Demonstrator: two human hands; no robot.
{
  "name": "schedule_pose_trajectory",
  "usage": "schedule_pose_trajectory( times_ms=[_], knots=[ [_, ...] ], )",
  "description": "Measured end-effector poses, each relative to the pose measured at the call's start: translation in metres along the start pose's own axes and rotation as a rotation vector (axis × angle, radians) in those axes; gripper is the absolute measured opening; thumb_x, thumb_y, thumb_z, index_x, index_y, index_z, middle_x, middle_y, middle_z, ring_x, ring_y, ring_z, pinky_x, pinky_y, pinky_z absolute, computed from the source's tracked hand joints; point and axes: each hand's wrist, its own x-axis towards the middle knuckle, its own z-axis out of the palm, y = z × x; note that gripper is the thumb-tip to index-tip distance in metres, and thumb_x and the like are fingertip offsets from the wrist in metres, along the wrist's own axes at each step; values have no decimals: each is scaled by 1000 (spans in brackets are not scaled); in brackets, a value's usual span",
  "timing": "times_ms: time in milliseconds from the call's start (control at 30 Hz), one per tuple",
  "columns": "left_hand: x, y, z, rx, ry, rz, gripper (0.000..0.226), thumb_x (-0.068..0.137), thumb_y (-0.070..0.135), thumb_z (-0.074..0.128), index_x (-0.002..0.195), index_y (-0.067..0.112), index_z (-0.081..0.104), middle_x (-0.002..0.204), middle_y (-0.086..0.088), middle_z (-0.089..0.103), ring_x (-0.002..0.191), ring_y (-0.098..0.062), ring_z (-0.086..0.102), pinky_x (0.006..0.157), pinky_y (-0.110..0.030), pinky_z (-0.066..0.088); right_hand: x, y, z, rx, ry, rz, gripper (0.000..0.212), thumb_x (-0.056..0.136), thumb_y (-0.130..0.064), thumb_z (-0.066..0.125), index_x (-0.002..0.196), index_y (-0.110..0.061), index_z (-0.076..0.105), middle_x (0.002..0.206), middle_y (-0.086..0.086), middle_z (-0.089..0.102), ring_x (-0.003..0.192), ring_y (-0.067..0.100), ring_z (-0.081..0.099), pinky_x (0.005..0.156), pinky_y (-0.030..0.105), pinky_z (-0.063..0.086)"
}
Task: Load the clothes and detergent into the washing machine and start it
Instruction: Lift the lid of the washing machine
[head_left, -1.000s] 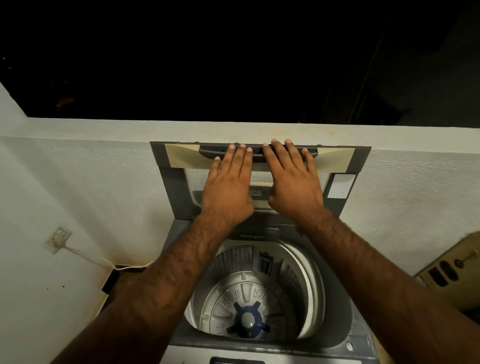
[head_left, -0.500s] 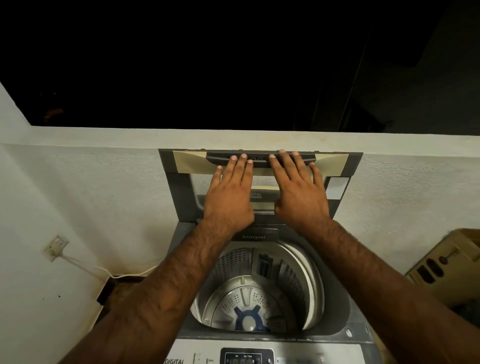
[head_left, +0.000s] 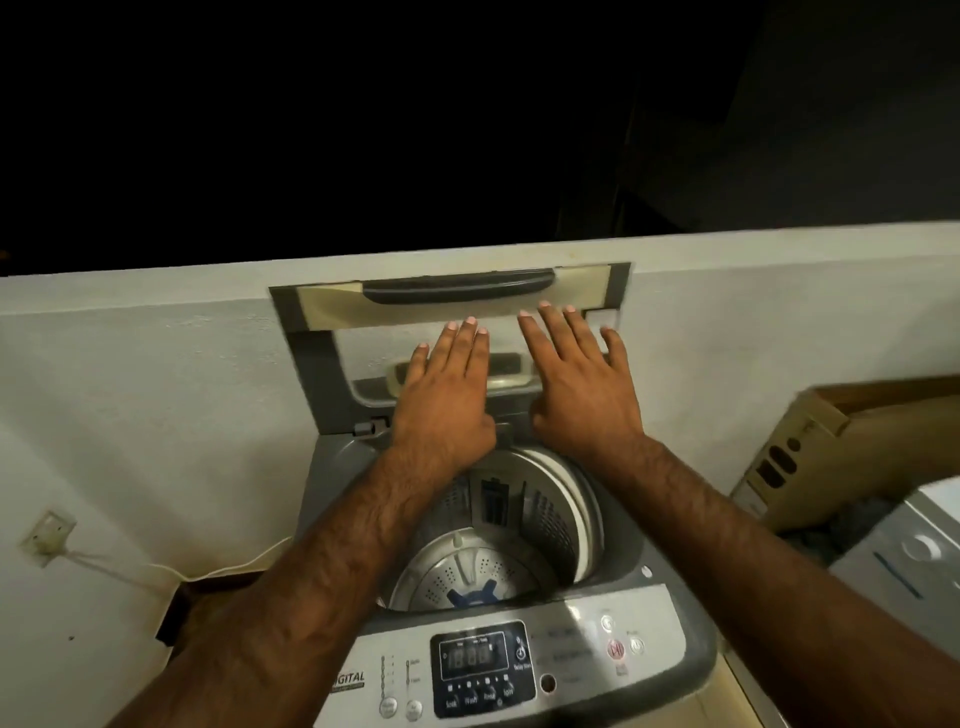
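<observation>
Both hands, left hand (head_left: 447, 395) & right hand (head_left: 576, 384), lie flat w/ fingers spread at the raised lid (head_left: 322, 364). Below them the drum (head_left: 467, 566) holds no clothes (detergent not in view), so loading, dosing & starting at the control panel (head_left: 483, 665) remain.

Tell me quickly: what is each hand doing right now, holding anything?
Left hand: open, fingers straight, in front of the raised lid, holding nothing.
Right hand: open, fingers spread, also before the lid, holding nothing.
</observation>
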Motion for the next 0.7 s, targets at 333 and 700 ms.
schedule_pose_trajectory(
  times_ms=[333,700],
  knots=[
    [-56,176,40,-174,-193,455,100,84,38,62,161,10,4,170,-8,6,157,-21,-1,127,-45,5,-160,85,-10,61,-62,301,93,88,-38,61,165,-25,11,173,0,17,160,24,13,125,55,10],
    [-192,421,139,-246,-587,1025,93,78,36,50,161,16,13,168,-5,17,154,-20,17,124,-41,23,-457,206,19,275,-191,962,96,85,-27,66,165,-16,15,168,7,32,156,27,27,124,53,19]
  ],
)
